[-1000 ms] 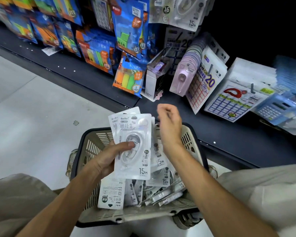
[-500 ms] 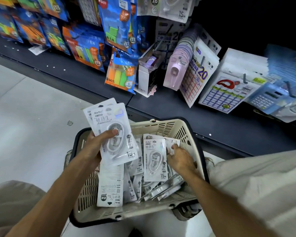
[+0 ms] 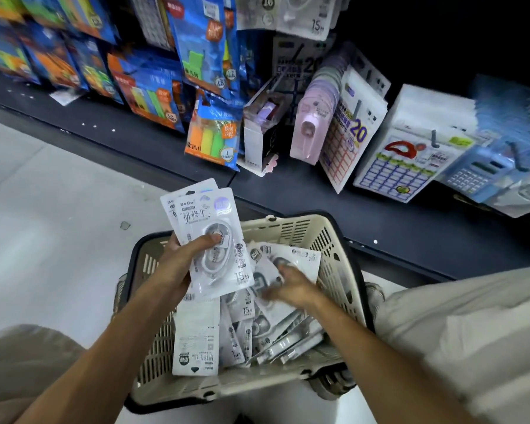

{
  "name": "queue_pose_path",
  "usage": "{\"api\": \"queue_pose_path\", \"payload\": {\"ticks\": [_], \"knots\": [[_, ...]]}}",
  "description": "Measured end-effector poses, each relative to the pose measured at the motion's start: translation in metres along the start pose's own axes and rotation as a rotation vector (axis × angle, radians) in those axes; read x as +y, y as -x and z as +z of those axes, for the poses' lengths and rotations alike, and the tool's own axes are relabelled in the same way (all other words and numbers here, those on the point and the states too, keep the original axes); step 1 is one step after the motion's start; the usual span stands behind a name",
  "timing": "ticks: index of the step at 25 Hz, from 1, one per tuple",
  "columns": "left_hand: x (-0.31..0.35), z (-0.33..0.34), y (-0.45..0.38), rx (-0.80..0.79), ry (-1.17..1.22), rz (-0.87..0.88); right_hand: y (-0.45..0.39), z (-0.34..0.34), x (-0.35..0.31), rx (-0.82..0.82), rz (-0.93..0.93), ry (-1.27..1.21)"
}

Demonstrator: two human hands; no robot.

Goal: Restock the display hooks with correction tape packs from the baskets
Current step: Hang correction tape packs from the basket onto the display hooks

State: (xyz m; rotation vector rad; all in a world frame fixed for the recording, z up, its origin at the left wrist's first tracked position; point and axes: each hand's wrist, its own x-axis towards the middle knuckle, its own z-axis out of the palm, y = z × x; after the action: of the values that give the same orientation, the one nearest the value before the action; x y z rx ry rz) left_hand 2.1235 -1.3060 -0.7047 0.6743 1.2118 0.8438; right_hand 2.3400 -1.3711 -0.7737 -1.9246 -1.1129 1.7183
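Note:
A beige plastic basket with a dark rim sits on the floor between my knees, holding several white correction tape packs. My left hand grips a small stack of packs upright above the basket's left side, thumb across the front blister. My right hand is down in the basket, blurred, fingers on a loose pack; whether it grips that pack I cannot tell. More correction tape packs hang at the top of the display.
A dark low shelf runs diagonally behind the basket. On it and on hooks above hang blue highlighter packs, a pink tape dispenser, sticker sheets and calculators. Pale floor lies to the left.
My right hand dropped from above the basket down into it and now moves among the loose packs. My left hand keeps its stack, lifted slightly left.

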Motion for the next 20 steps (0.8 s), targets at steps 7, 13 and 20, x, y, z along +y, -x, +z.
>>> {"api": "queue_pose_path", "payload": {"ticks": [7,13,20], "knots": [[0.106,0.055,0.014,-0.092,0.115,0.266,0.05,-0.092,-0.105,0.219,-0.359,-0.274],[0.241,0.071,0.053,-0.154,0.095,0.534,0.125,-0.155,-0.223,0.318,-0.736,-0.345],[0.257,0.07,0.055,-0.167,0.135,0.524,0.129,-0.145,-0.308,0.405,-0.782,-0.371]]}}
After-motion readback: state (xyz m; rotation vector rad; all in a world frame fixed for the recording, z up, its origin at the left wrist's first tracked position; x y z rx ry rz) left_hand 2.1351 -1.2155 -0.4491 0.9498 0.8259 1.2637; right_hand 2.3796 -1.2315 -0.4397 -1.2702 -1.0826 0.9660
